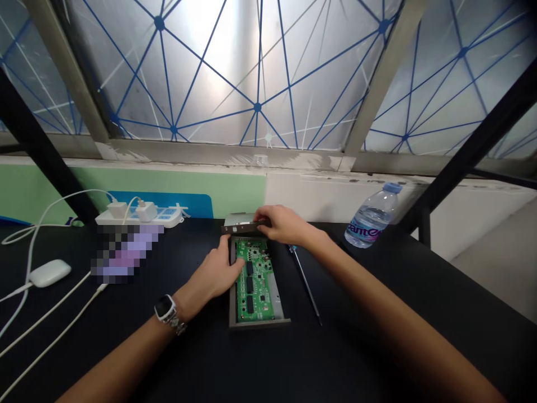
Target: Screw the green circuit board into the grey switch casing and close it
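A green circuit board [255,285] lies in an open metal case [233,308] in the middle of the black table. My left hand [218,266] grips the case's far left side, its thumb over the board's edge and its index finger reaching up to the far end. A metal cover [239,226] with a dark front edge stands at that far end, tilted; my right hand [279,224] pinches its right end. Whether the cover touches the case is hard to make out. Right of the board lies a screwdriver [306,285], its handle partly hidden under my right wrist.
A water bottle [371,218] stands at the back right. A white power strip [168,217] with plugged-in chargers sits at the back left. White cables [54,319] and a white rounded case [50,273] lie at left, near a pixelated patch. A windowed wall borders the table behind.
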`<state>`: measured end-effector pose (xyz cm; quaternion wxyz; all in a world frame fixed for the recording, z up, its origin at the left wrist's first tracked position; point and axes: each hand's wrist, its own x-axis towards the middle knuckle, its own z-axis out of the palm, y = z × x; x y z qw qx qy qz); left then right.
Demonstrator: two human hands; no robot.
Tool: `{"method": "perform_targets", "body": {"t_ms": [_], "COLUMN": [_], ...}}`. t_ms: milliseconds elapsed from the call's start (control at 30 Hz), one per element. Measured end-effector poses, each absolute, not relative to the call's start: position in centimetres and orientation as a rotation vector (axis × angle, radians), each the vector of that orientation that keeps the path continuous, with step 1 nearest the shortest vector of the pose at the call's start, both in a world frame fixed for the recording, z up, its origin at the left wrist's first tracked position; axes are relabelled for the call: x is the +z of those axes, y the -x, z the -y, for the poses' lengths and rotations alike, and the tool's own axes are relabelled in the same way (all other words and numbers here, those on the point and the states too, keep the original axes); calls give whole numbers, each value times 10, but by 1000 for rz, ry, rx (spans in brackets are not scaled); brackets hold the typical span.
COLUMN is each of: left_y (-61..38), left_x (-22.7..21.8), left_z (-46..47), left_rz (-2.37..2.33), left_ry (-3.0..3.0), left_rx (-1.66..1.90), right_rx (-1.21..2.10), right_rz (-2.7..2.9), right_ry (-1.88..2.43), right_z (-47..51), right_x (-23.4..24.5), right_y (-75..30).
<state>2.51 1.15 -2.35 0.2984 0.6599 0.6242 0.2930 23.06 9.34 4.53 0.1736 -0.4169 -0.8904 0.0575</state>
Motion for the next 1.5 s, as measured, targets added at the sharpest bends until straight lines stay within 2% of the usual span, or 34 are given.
{"method": "perform_targets", "body": {"t_ms": [267, 433, 600, 700, 800, 933, 1100, 1233, 1333, 1400, 1500], "left_y": [-29, -28, -27, -26, -26, -27, -27, -27, -31, -36, -45], "left_x": [-22, -24, -24, -24, -25, -24, -21, -13, -6, -4, -9], "left_z": [-11, -9, -7, -7, -7, -6, -2, -4, -14, -25, -43], "left_rz": [-1809, -1726, -1698, -1659, -1584, -1632, -1696, -1672, -1660, -1577, -1412], "left_ry": [-1893, -1836, -1832, -1812, -1799, -1867, -1986, -2021, -2262, -2463, -2462], "left_rx": [633, 794, 854, 878, 929, 893, 744, 873, 858, 773, 704], "right_rx": [359, 472, 384, 782, 1058, 1154, 1099, 1003, 1004, 1013, 952], "right_rz": [2461, 2389, 2303, 2192, 2099, 2045, 1978, 1940, 1815, 1740, 1676], "right_ry": [1146, 1169, 1655, 2199, 2337, 2360, 2127, 1843, 1530, 1361, 1121], "right_z": [-125, -124, -109, -94, -87, -92, -102, -104, -101, -97, -90], "right_x": [-16, -9, 28, 38, 34, 22, 19, 32, 43, 49, 54], "right_y": [-218, -227, -259, -269, -265, -258, -265, -266, -259, -253, -245]}}
